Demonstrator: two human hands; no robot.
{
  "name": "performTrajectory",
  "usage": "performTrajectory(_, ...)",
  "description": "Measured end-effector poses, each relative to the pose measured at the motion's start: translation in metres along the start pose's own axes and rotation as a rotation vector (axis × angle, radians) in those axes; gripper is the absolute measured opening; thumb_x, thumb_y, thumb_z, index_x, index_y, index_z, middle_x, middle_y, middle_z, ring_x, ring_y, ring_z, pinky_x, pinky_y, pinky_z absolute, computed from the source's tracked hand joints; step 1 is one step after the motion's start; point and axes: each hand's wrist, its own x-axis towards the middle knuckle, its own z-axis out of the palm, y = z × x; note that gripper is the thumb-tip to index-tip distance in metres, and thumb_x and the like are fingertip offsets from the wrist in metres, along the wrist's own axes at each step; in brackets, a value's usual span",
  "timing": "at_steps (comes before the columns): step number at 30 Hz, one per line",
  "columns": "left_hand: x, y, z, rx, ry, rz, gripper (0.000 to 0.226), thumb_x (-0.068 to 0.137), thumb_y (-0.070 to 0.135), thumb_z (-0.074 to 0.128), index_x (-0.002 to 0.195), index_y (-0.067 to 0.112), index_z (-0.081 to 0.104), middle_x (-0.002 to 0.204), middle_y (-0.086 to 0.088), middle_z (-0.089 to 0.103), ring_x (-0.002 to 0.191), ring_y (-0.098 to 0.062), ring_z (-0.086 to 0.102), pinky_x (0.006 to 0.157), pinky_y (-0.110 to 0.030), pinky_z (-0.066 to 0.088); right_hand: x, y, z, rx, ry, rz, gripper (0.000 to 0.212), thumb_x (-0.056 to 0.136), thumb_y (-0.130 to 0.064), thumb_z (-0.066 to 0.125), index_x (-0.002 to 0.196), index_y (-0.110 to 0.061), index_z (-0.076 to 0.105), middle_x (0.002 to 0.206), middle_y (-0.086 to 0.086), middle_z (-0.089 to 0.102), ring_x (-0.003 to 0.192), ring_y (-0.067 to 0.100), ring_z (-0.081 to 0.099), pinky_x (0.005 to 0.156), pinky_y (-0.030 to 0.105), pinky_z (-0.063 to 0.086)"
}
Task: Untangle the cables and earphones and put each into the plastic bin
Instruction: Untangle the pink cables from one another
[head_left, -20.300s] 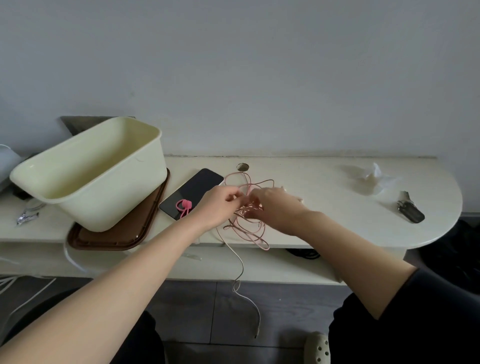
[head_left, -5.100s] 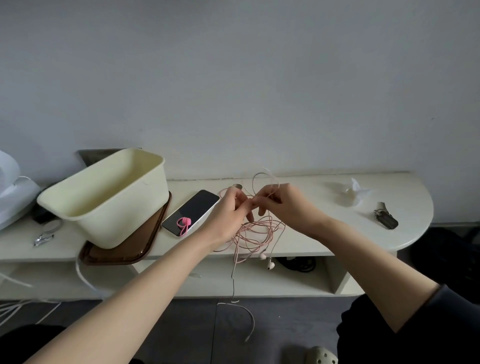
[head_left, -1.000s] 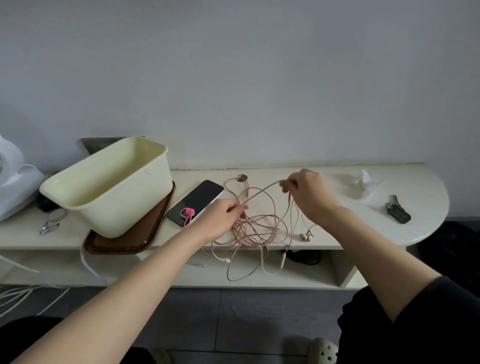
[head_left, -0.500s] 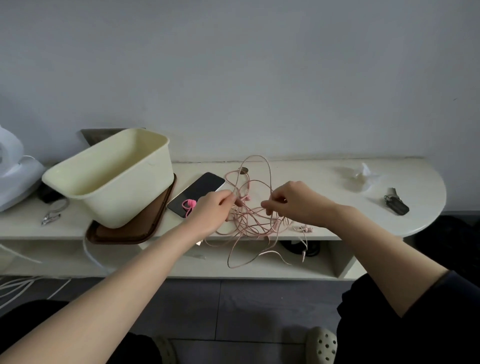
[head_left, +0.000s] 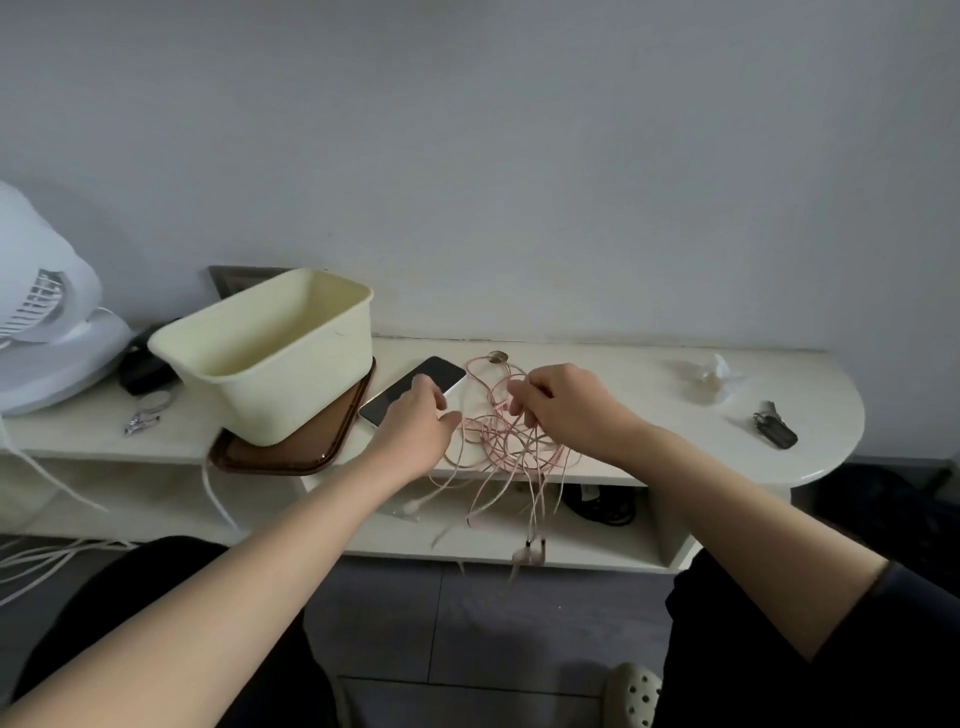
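Two bare hands are working at the front edge of the white desk (head_left: 649, 415). The right hand (head_left: 566, 408) is knuckles up with its fingers curled down, pinching a few strands at the top of the pink tangle (head_left: 498, 441). The left hand (head_left: 415, 423) lies flat and relaxed, fingers stretched out over the near end of the phone (head_left: 441, 371) and thumb pointing towards the tangle; whether that thumb touches a strand, I cannot tell.

The tangle of thin cables and earphone wire sits on the desk between the two hands, just right of the phone. It is outside the plastic bin (head_left: 291, 400), with several loops spilling over the edge. Down below, a blurred pair of earbuds (head_left: 530, 553) dangles in front of the lower shelf, and a pale plug end (head_left: 415, 505) hangs further left.

The cream bin stands on a brown tray (head_left: 291, 460) on the left, beside the phone. One strand runs up towards the round cable hole (head_left: 497, 356) at the back of the desk.

Off to the right, well apart from the action, lie a crumpled tissue (head_left: 714, 376) and a dark key fob (head_left: 774, 430). Far left there is a white fan (head_left: 41, 322), with nail clippers on a ring (head_left: 141, 415) lying in front of it
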Motion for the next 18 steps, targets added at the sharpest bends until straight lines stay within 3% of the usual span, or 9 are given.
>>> performTrajectory(3, -0.009, 0.011, -0.008, -0.144, 0.033, 0.066, 0.017, 0.093, 0.02, 0.056, 0.086, 0.013, 0.042, 0.072, 0.003, 0.05, 0.063, -0.013, 0.052, 0.055, -0.025, 0.035, -0.003, -0.009, 0.003, 0.126, -0.001, 0.05, 0.033, 0.099, -0.021, 0.044, 0.077, -0.006, 0.062, 0.062, -0.001, 0.055, 0.042, 0.002, 0.048, 0.042, 0.01, 0.041)
performTrajectory(5, -0.019, 0.02, -0.008, -0.316, -0.057, 0.091, 0.017, 0.093, 0.014, 0.055, 0.08, 0.014, 0.044, 0.067, 0.0, 0.059, 0.054, -0.011, 0.059, 0.061, -0.029, 0.047, -0.006, -0.014, 0.005, 0.213, -0.005, 0.077, 0.029, 0.098, -0.019, 0.046, 0.082, -0.001, 0.063, 0.064, 0.004, 0.056, 0.048, 0.01, 0.052, 0.044, 0.014, 0.046)
performTrajectory(8, -0.031, 0.031, -0.004, -0.548, -0.161, 0.063, 0.009, 0.093, 0.007, 0.049, 0.085, 0.011, 0.051, 0.069, -0.004, 0.066, 0.063, -0.017, 0.064, 0.071, -0.033, 0.053, -0.01, -0.017, 0.007, 0.248, 0.002, 0.087, 0.028, 0.097, -0.017, 0.048, 0.084, 0.002, 0.063, 0.069, 0.009, 0.06, 0.055, 0.018, 0.061, 0.053, 0.023, 0.057)
performTrajectory(12, -0.037, 0.035, 0.001, -0.627, -0.135, 0.046, 0.01, 0.09, 0.018, 0.059, 0.094, 0.009, 0.056, 0.077, -0.002, 0.067, 0.069, -0.015, 0.063, 0.075, -0.03, 0.052, -0.014, -0.015, 0.007, 0.197, 0.024, 0.077, 0.029, 0.097, -0.019, 0.048, 0.08, 0.0, 0.063, 0.077, 0.02, 0.068, 0.074, 0.036, 0.069, 0.074, 0.044, 0.058)
performTrajectory(15, -0.038, 0.035, 0.004, -0.678, -0.143, -0.027, 0.021, 0.09, 0.027, 0.06, 0.098, 0.01, 0.053, 0.082, -0.006, 0.067, 0.073, -0.017, 0.062, 0.076, -0.033, 0.053, -0.018, -0.016, 0.008, 0.179, 0.032, 0.073, 0.031, 0.097, -0.02, 0.048, 0.072, -0.007, 0.062, 0.079, 0.019, 0.069, 0.075, 0.034, 0.069, 0.077, 0.044, 0.057)
performTrajectory(18, -0.036, 0.033, 0.005, -0.565, -0.061, 0.037, 0.019, 0.09, 0.03, 0.06, 0.101, 0.014, 0.057, 0.075, 0.0, 0.06, 0.065, -0.013, 0.056, 0.065, -0.026, 0.044, -0.021, -0.019, 0.007, 0.278, 0.005, 0.096, 0.029, 0.098, -0.016, 0.046, 0.08, 0.003, 0.061, 0.071, 0.014, 0.066, 0.059, 0.022, 0.067, 0.065, 0.034, 0.06)
